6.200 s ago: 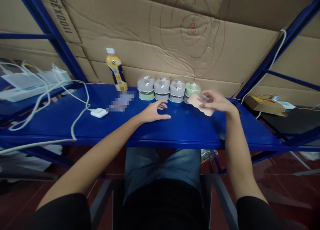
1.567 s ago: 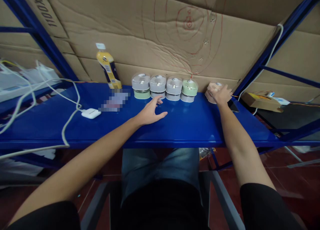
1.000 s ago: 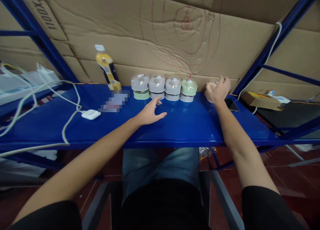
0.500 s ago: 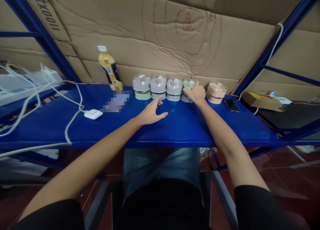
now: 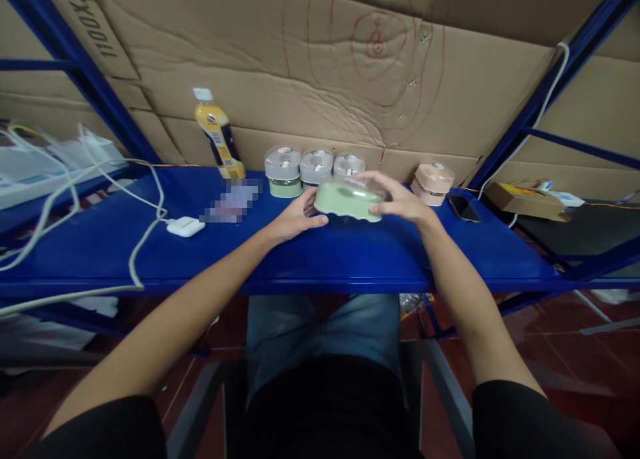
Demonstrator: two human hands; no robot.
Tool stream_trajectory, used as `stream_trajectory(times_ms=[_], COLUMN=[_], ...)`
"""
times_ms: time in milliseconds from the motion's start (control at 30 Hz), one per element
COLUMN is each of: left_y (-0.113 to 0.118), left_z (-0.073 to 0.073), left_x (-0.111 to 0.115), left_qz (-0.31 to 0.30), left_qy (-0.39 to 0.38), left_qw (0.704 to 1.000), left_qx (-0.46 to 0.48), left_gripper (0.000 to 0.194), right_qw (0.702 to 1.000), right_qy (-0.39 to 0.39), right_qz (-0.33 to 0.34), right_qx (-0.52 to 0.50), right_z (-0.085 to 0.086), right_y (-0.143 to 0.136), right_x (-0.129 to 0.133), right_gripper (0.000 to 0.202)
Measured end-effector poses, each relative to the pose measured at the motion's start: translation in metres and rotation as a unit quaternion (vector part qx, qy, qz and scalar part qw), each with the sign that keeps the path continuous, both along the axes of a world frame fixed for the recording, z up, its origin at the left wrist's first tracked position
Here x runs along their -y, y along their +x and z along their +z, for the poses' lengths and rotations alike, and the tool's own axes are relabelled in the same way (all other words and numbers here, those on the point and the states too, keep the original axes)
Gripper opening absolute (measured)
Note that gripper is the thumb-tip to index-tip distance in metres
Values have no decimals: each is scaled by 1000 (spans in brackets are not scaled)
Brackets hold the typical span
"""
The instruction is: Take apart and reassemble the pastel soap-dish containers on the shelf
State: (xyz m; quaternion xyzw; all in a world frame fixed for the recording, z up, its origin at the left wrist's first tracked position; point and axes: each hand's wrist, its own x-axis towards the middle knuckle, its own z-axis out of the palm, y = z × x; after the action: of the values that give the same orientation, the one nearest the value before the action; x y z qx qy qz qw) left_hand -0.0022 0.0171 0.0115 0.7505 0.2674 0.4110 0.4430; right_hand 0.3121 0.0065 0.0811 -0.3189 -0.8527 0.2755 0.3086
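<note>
A green container with a clear lid is held above the blue table, its long side facing me. My right hand grips its right end, thumb at the lower side and fingers over the lid. At the left end, my left hand is curved round the container with the thumb apart from the fingers; whether it bears any weight cannot be told. Behind are stacked containers: grey over green, a grey stack and another grey one, partly hidden. To the right stands a pink stack.
A yellow bottle, a blurred patch and a white case are on the left of the table, near white cables. At right lie a phone and an opened cardboard box. Cardboard stands behind.
The green container has left its place in the row and come forward and left in my right hand. My left hand has shifted slightly left and now meets its left end.
</note>
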Motion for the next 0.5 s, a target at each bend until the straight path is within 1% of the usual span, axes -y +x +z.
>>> stream_trajectory(times_ms=[67,133,200,267,333,400,500], left_y=[-1,-2,-3,-4,-3,-2,-1], left_z=[3,4,3,0,-3,-8,-14], left_x=[5,8,9,8,5,2,-2], left_qz=[17,36,45,48,45,34,23], left_qy=[-9,0,18,37,54,66,74], left_qw=[999,996,993,991,989,989,990], left_qx=[-34,-76,-104,-120,-128,-124,-117], left_gripper=[108,105,102,100,99,101,112], right_qw=[997,994,991,990,991,992,987], right_qy=[-43,-65,-73,-66,-29,31,102], right_qz=[53,81,84,66,32,-3,-25], right_qx=[20,38,68,105,126,125,118], right_z=[-15,-27,-34,-37,-40,-43,-47], right_y=[-13,-19,-21,-23,-29,-39,-51], right_x=[-5,-10,-12,-10,-5,0,3], right_gripper=[92,100,107,111,114,115,109])
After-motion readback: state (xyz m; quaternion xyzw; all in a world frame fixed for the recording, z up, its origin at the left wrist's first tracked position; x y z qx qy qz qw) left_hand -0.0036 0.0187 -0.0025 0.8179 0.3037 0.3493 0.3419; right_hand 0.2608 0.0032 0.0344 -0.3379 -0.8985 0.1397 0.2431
